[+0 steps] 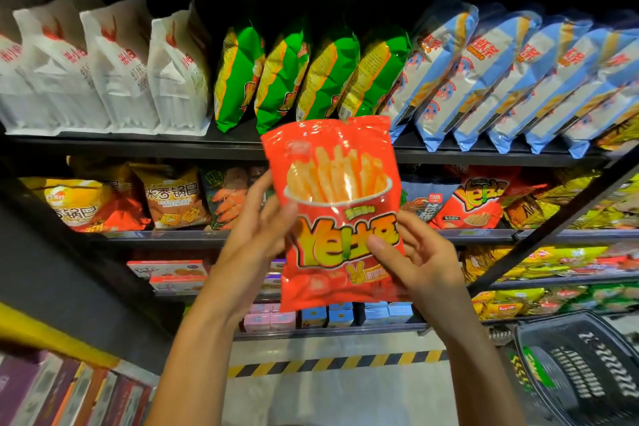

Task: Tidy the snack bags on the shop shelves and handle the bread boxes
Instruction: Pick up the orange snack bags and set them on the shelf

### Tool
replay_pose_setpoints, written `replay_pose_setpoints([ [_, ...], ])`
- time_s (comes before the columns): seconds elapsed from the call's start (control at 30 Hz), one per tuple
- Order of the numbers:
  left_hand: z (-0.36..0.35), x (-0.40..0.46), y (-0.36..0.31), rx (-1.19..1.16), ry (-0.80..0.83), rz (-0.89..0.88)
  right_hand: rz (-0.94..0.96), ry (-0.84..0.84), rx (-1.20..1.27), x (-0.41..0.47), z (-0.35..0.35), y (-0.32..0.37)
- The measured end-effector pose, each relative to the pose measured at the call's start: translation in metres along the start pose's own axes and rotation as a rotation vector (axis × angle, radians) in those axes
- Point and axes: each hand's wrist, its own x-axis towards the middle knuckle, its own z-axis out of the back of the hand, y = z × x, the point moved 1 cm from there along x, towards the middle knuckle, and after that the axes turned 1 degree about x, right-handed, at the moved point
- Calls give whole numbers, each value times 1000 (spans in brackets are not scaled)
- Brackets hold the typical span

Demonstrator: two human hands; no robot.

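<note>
I hold a red snack bag (pixel 335 197) printed with fries upright in front of the shelves, at the centre of the head view. My left hand (pixel 257 228) grips its left edge, thumb on the front and fingers behind. My right hand (pixel 415 256) pinches its lower right side, thumb on the yellow lettering. Behind the bag's top, green snack bags (pixel 304 76) stand leaning on the top shelf (pixel 138 143). Small bread boxes (pixel 173 273) lie stacked on a lower shelf, left of my left forearm.
White bags (pixel 114 73) fill the top shelf's left, blue and white bags (pixel 501 79) its right. Mixed orange and yellow bags (pixel 173 201) crowd the second shelf. Small cartons (pixel 328 316) line the bottom shelf. A black shopping basket (pixel 581 367) sits on the floor at lower right.
</note>
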Motion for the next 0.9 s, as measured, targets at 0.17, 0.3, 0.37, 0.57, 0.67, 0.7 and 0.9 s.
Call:
replay_pose_setpoints([
  [0.17,-10,-13,17,128,267,28,-38,-169,139,1,-3,-5],
  [0.3,-12,-13,13,187,156,-51,11,-167,115,-5,-2,2],
  [0.37,-11,-14,9,288,142,-112,61,-82,70,-7,3,14],
  [0.57,-16,-18,-2,253,176,-10,211,90,-125,-20,17,29],
  [0.67,-20,-21,-9,243,144,-42,222,47,-101,-22,16,32],
  [0.7,-21,-22,-11,249,153,-55,206,15,-68,-22,16,31],
  [0.9,-23,-26,-15,437,197,-210,147,-121,-6,-21,13,39],
])
